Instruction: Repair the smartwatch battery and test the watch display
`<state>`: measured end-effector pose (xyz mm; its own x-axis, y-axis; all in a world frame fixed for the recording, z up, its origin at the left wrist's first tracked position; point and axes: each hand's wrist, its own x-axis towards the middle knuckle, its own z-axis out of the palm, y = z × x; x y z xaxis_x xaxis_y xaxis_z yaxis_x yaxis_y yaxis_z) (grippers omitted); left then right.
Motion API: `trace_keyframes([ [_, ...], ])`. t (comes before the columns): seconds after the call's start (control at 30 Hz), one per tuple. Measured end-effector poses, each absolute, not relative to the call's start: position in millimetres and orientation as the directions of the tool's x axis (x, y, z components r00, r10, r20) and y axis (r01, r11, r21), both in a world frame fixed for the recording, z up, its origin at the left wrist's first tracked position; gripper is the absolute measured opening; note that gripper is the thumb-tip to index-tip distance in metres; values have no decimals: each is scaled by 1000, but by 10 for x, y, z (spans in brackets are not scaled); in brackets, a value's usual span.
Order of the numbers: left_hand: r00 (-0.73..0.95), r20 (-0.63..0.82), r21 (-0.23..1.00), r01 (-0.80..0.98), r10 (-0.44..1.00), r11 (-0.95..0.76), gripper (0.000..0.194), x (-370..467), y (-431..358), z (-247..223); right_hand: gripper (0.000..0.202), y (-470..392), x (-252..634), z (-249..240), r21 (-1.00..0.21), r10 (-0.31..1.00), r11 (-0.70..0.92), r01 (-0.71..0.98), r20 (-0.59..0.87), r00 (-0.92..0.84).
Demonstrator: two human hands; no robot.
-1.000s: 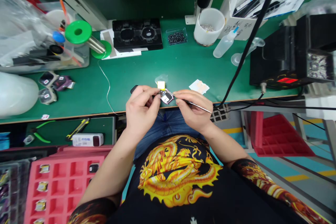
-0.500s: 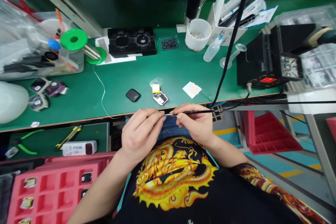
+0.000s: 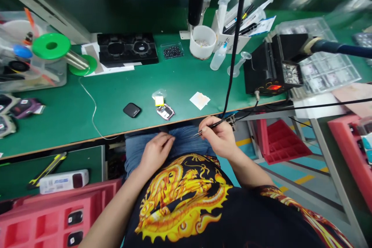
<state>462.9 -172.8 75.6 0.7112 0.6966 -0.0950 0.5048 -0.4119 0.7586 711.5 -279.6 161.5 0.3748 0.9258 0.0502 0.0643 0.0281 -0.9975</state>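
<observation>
Gripping a slim tool [image 3: 215, 124] in our right hand [image 3: 219, 136], left hand [image 3: 158, 148] curled over our lap [image 3: 183, 143], its hold unclear, we face an opened device [image 3: 166, 112] near the bench's [image 3: 180, 81] near edge, where one careless nudge could topple it.

On the table [image 3: 180, 81], at the centre of the frame, lay a device [image 3: 166, 112], a battery [image 3: 159, 101] at its upper left side, a cover [image 3: 132, 110] to the left and a paper [image 3: 200, 100] to the right. Behind them, across the upper middle, sat a tray [image 3: 128, 50], a small box [image 3: 172, 50] and a cup [image 3: 200, 52], left to right. A spool [image 3: 52, 45] stood at upper left, a bottle [image 3: 217, 60] and a machine [image 3: 260, 68] at upper right. Below the table's edge, the left hand [image 3: 157, 150] was over the lap [image 3: 187, 143], and to its right the right hand [image 3: 219, 137] held a tool [image 3: 216, 124]
</observation>
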Motion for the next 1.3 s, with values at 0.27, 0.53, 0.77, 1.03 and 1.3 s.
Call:
trace_keyframes([
  [0.27, 449, -299, 612, 767, 842, -192, 32, 4672, -1243, -376, 19, -2712, 7010, 1633, -976, 973, 58, 209, 102, 207],
  [0.53, 380, -322, 628, 771, 867, -105, 28, 4722, -1164, -608, 21, -2549, 6952, 1731, -934, 953, 233, 271, 276, 129],
  [0.77, 508, -315, 786, 613, 802, -80, 26, 4690, -1478, -9, 30, -2207, 6937, 1798, -661, 902, 296, 689, 431, 26],
  [1.03, 445, -334, 940, 90, 831, 330, 31, 4630, -1814, 1229, 26, -2084, 6822, 1579, -319, 905, 223, 921, 420, -74],
  [1.3, 232, -234, 960, -97, 944, 262, 38, 4806, -1760, 1564, 23, -2124, 6609, 1508, -328, 874, 285, 901, 476, -103],
])
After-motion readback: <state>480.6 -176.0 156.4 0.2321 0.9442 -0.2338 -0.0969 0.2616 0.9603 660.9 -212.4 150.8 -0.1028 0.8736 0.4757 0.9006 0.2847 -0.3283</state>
